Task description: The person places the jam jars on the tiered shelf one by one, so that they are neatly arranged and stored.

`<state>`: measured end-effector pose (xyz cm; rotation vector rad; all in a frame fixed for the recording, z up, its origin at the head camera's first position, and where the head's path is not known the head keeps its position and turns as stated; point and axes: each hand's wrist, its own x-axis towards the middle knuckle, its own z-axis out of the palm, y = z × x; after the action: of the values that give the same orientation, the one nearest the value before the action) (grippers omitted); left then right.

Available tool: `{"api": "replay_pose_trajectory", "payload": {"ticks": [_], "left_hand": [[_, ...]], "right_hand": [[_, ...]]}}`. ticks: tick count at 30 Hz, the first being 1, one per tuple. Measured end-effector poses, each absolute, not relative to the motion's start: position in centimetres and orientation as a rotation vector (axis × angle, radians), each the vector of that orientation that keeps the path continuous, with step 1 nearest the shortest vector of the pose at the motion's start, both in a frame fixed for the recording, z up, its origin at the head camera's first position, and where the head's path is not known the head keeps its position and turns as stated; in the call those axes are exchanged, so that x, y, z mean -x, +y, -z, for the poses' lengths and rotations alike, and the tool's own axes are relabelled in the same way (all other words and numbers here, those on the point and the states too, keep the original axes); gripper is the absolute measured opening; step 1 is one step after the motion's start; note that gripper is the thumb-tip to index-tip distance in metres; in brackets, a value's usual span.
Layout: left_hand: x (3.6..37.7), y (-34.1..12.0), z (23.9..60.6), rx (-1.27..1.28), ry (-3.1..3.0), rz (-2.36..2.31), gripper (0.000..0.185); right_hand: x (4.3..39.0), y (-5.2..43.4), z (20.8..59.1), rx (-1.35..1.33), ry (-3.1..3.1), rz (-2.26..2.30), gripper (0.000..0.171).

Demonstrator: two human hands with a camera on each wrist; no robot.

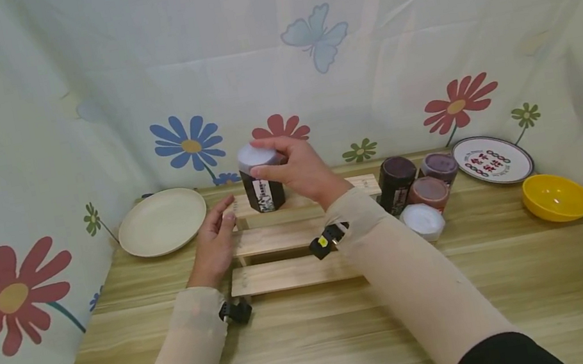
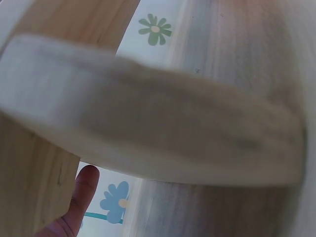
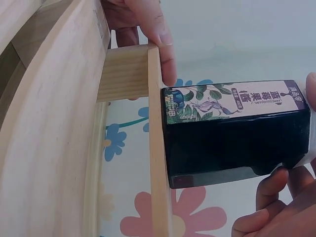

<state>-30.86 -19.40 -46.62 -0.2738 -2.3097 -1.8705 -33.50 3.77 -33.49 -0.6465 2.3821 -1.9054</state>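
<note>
A dark, angular blueberry jam jar [image 1: 263, 192] with a whitish lid stands upright at the left part of the top step of a wooden stepped rack [image 1: 283, 235]. Its base meets the board in the right wrist view, where the printed label [image 3: 237, 101] shows. My right hand [image 1: 297, 165] grips the jar by its lid from above. At the left end of the top step, my left hand [image 1: 214, 241] holds the board's end between thumb and fingers. The left wrist view shows mostly the rack's blurred side piece [image 2: 148, 118] and one fingertip [image 2: 88, 180].
Right of the rack stand a dark jar [image 1: 398, 179], a purple-topped jar [image 1: 439, 165], a reddish-topped jar [image 1: 429, 191] and a white-lidded container [image 1: 423, 220]. A cream plate [image 1: 161, 224] leans at left. A patterned plate [image 1: 492, 159] and yellow bowl [image 1: 558, 198] lie at right.
</note>
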Motion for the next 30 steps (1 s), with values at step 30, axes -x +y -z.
{"api": "replay_pose_trajectory", "payload": {"ticks": [30], "left_hand": [[30.5,-19.4,46.3,0.272,-2.319,1.857,0.052]], "right_hand": [[34.3,1.7,33.6,0.774,2.343,1.91,0.058]]}}
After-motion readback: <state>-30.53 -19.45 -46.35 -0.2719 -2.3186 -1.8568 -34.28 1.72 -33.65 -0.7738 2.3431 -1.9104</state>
